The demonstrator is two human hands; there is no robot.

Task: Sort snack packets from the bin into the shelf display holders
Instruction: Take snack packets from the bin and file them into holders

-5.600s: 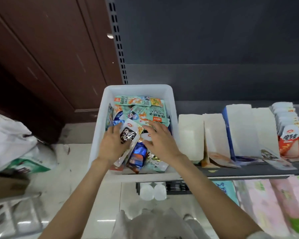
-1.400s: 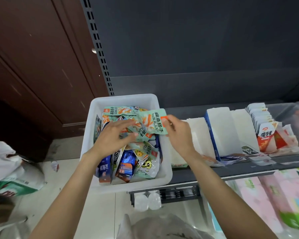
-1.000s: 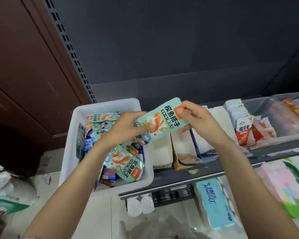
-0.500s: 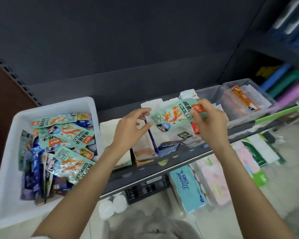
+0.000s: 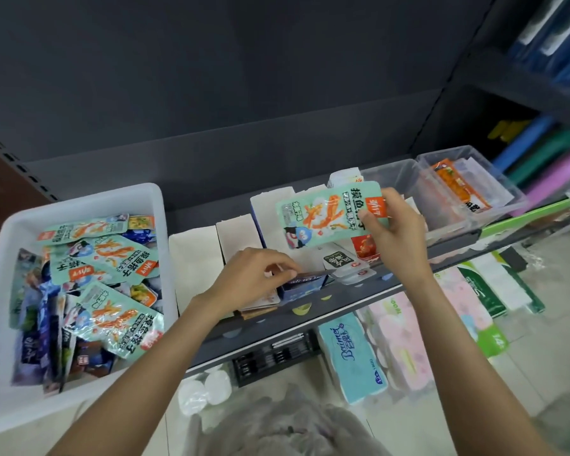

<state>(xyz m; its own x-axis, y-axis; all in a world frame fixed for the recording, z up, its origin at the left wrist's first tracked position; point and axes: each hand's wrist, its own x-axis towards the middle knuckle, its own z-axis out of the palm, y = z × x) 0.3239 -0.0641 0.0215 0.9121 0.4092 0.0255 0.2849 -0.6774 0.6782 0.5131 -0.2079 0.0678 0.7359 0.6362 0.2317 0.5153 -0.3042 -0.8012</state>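
Observation:
My right hand (image 5: 393, 235) pinches a mint-green snack packet (image 5: 323, 215) by its right end and holds it above the row of white card display holders (image 5: 234, 235) on the shelf. My left hand (image 5: 254, 278) is lower, its fingers curled on the front flap of a blue-edged holder (image 5: 306, 284). The white bin (image 5: 79, 199) at the left holds several more packets (image 5: 105, 258), green ones on top and dark blue ones beneath.
Two clear plastic tubs (image 5: 448, 192) stand on the shelf to the right, one with orange packets. A grey shelf edge (image 5: 310, 311) runs in front. Below it lie tissue packs (image 5: 352, 357), and bags sit on the floor.
My left hand let go of the green packet and dropped to the blue-edged holder's front. My right hand keeps the packet above the holders.

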